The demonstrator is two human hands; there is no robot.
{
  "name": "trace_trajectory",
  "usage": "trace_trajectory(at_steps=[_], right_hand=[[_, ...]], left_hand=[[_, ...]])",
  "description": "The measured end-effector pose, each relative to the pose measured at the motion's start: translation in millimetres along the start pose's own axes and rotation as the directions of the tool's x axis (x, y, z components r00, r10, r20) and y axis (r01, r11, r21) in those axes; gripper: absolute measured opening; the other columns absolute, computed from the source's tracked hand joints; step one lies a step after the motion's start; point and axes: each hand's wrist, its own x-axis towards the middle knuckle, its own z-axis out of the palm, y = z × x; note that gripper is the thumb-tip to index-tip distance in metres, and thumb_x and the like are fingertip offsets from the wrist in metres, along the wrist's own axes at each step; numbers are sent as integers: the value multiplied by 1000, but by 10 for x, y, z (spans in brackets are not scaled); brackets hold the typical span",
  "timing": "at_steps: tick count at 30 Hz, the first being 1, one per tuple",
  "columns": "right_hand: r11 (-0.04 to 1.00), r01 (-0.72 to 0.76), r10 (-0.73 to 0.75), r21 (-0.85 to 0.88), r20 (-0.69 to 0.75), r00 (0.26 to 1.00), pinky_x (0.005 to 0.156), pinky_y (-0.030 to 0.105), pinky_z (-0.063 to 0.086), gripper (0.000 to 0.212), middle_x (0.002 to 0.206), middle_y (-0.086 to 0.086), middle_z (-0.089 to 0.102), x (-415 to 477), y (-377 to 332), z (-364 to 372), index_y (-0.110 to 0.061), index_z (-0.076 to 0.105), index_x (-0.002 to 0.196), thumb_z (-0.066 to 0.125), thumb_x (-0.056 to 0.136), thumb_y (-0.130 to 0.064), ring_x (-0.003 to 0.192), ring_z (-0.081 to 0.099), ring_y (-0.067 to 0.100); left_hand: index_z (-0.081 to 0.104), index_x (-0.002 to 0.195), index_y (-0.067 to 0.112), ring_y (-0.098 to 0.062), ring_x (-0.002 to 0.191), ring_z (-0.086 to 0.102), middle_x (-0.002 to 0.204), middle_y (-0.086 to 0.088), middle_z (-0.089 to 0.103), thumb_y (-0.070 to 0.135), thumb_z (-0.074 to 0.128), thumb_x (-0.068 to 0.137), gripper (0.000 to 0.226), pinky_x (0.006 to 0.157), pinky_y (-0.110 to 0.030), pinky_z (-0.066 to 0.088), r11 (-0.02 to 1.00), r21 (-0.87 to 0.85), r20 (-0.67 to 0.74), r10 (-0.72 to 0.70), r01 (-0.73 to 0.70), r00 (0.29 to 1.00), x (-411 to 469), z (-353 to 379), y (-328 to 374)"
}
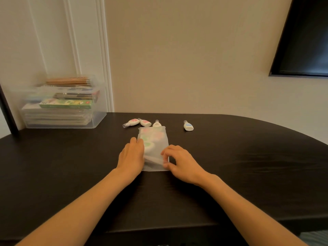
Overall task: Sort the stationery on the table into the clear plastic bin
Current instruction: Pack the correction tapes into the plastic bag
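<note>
1. A person sits at a dark bench (248, 174), both bare forearms reaching from its near edge toward the middle.
2. A frosted, see-through pouch (162, 142) lies flat at the middle of the bench, its length running from near to far. Pink and green shapes show dimly through it; what they are is unclear.
3. The left hand (132, 156) lies on the pouch's left edge. Its grip is loose: the fingers are nearly straight and press down on the plastic, closing round nothing.
4. The right hand (181, 166) is at the pouch's near right corner. Its grip is closed, the curled fingers (166, 153) pinching a fold of the plastic there; this spot is slightly blurred.
5. Four small dispensers lie loose near the far edge, beyond the pouch. A pink-labelled dispenser (131, 122) and a second pink dispenser (145, 123) lie just beside each other. A white dispenser (157, 124) touches the pouch's far edge. A blue-labelled dispenser (188, 126) lies apart, to the right.
6. The clear plastic bin (99, 119) stands at the far left corner of the bench, well apart from the hands. Inside are flat stacked packs, a green box (65, 103) and, on top, wooden pencils (68, 80).
</note>
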Motion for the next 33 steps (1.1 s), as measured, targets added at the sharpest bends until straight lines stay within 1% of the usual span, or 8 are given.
trace_trajectory(at_steps=[7,15,17,20,25,27,30,33], right_hand=[[998,-40,40,55,-9,999,89,21,36,31,113,-3,56,55,-17,38,-34,41,66,58,86,-16,106,47,12],[970,-116,109,214,46,993,91,33,40,23,105,4,59,80,-65,55,-14,58,66,51,88,-14,100,51,18],[933,-166,173,318,8,985,86,33,42,24,98,6,62,121,-72,56,-6,65,70,51,88,-15,93,54,19],[930,-203,230,307,-56,971,71,21,39,19,92,1,58,208,-72,72,-7,68,83,50,89,-12,83,49,12],[979,-179,196,95,-215,957,84,17,31,25,111,1,56,329,-46,134,-11,69,105,48,91,-10,105,42,12],[986,-165,169,39,-195,966,87,18,31,26,115,2,55,358,-44,162,-12,68,107,49,90,-10,109,41,14],[987,-151,145,-45,-122,982,91,25,37,25,115,5,54,388,-27,205,-14,69,107,50,90,-14,108,44,18],[984,-161,156,-76,-71,985,93,34,42,25,116,5,49,371,-31,206,-17,66,111,51,90,-18,107,46,19]], left_hand=[[51,98,9,-23,88,54,103,-9,55,10,46,93,8,65,-29,39,995,84,95,-70,62,993,50,-91,-101],[55,82,7,-18,65,46,86,-16,52,-1,40,88,17,56,-28,36,992,-107,176,-53,73,983,77,-64,-194],[59,93,9,-23,69,53,98,-14,56,1,40,85,22,55,-31,43,988,-138,221,-37,69,975,104,-98,-226],[47,133,23,-22,73,60,124,-9,51,9,46,83,52,59,-29,56,985,-152,368,-24,85,930,121,-237,-242],[51,126,16,-17,103,50,116,-2,50,39,51,88,45,78,-29,51,923,-339,628,75,185,775,288,-485,-260],[57,117,14,-17,106,50,111,0,51,48,44,92,44,76,-29,49,907,-367,572,45,207,819,361,-467,-249],[64,86,9,-19,80,54,86,-5,56,31,46,93,29,63,-26,42,974,-228,385,88,3,919,389,-252,-208],[69,95,11,-20,86,58,97,-5,61,18,53,90,18,66,-26,42,981,-139,277,167,-133,946,352,-45,-225]])
